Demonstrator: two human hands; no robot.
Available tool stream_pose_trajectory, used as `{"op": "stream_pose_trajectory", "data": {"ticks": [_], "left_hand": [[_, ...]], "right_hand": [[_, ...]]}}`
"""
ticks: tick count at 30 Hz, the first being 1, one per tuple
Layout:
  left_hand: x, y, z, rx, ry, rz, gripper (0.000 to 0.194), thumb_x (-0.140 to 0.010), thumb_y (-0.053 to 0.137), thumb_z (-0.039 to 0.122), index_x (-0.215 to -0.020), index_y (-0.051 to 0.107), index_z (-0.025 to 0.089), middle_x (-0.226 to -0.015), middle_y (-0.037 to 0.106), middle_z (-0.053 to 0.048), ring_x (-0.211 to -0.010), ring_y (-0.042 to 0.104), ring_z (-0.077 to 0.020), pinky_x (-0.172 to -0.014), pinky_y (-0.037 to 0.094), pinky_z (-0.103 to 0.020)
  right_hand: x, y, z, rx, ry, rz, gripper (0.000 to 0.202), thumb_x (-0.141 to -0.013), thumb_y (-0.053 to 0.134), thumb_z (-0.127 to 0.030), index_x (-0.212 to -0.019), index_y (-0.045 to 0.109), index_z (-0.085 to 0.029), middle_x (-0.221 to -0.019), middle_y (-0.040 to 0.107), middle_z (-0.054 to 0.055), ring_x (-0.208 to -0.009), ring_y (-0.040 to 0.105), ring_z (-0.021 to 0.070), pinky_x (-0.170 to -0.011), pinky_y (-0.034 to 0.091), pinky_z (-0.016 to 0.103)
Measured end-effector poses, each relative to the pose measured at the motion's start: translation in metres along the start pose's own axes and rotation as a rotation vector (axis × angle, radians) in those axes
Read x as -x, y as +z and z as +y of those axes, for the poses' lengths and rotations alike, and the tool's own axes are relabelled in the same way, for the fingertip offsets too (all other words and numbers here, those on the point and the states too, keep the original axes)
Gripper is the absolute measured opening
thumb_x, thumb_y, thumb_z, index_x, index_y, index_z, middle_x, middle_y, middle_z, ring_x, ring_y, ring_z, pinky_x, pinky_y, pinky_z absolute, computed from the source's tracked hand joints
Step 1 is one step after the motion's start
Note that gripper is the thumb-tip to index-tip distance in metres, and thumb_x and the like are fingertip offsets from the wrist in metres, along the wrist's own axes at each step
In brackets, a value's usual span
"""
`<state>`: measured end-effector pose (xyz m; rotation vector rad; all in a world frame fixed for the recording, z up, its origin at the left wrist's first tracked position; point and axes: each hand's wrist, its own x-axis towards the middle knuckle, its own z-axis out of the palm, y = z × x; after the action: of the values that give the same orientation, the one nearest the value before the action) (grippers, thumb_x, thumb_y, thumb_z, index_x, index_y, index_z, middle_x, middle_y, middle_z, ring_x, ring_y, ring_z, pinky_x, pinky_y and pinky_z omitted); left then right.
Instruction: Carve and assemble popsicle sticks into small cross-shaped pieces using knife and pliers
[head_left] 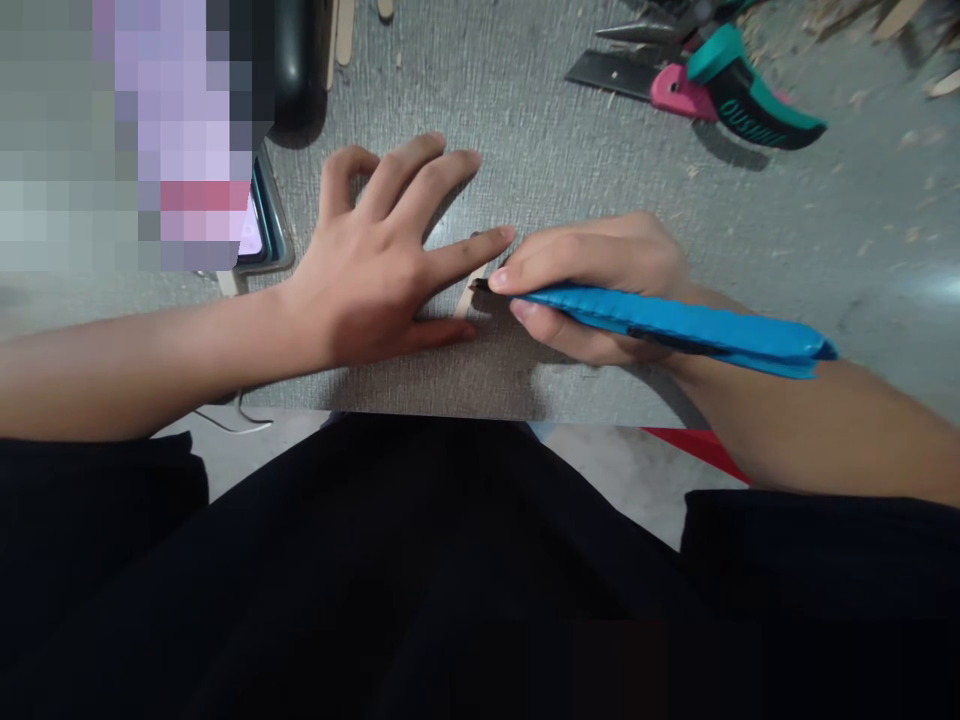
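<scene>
My left hand (382,250) lies palm down on the grey table, its fingers spread. Its index finger and thumb rest across a short pale wooden craft stick (466,299), which they partly cover. In a pinch grip, my right hand (592,260) is closed on a long blue tool with a ribbed edge (675,315) and a dark tip; its exact kind is unclear. That tip sits at the craft stick, between my left thumb and index finger.
Pliers with teal and black handles (757,95) lie at the upper right, over a pink-and-black cutting tool (637,82). Wood scraps (896,18) are scattered there. Craft sticks (344,30) and a black rounded object (300,70) are at the upper left, above a phone (268,220).
</scene>
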<state>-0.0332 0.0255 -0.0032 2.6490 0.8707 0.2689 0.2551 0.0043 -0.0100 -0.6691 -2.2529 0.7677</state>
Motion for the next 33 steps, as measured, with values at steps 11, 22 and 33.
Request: {"op": "stream_pose_trajectory", "data": {"ticks": [11,22,33], "left_hand": [[-0.001,0.000,0.001,0.033,-0.030,-0.020,0.077,-0.102,0.078,0.066,-0.173,0.055,0.048,-0.186,0.048,-0.013,-0.172,0.035,-0.0542,-0.124,0.030,-0.087],[0.004,0.014,-0.009,0.011,-0.017,0.004,0.092,-0.100,0.080,0.072,-0.179,0.047,0.037,-0.192,0.038,-0.011,-0.174,0.026,-0.0522,-0.131,0.020,-0.084],[0.001,-0.005,-0.001,-0.001,-0.019,-0.122,0.087,-0.107,0.074,0.065,-0.181,0.045,0.029,-0.195,0.030,-0.018,-0.179,0.026,-0.0548,-0.133,0.026,-0.087]], "right_hand": [[0.000,0.001,-0.002,-0.019,0.039,0.011,0.026,-0.107,0.068,-0.023,-0.129,0.069,-0.037,-0.098,0.083,-0.003,-0.080,0.082,0.0199,-0.070,0.068,0.036],[0.003,0.001,-0.012,-0.001,0.119,0.076,0.022,-0.102,0.072,-0.025,-0.121,0.076,-0.033,-0.085,0.078,-0.005,-0.065,0.072,0.0171,-0.067,0.061,0.034],[0.003,0.005,-0.009,-0.111,0.237,0.123,0.020,-0.104,0.075,-0.040,-0.120,0.082,-0.032,-0.092,0.084,-0.002,-0.071,0.076,0.0189,-0.070,0.066,0.036]]}}
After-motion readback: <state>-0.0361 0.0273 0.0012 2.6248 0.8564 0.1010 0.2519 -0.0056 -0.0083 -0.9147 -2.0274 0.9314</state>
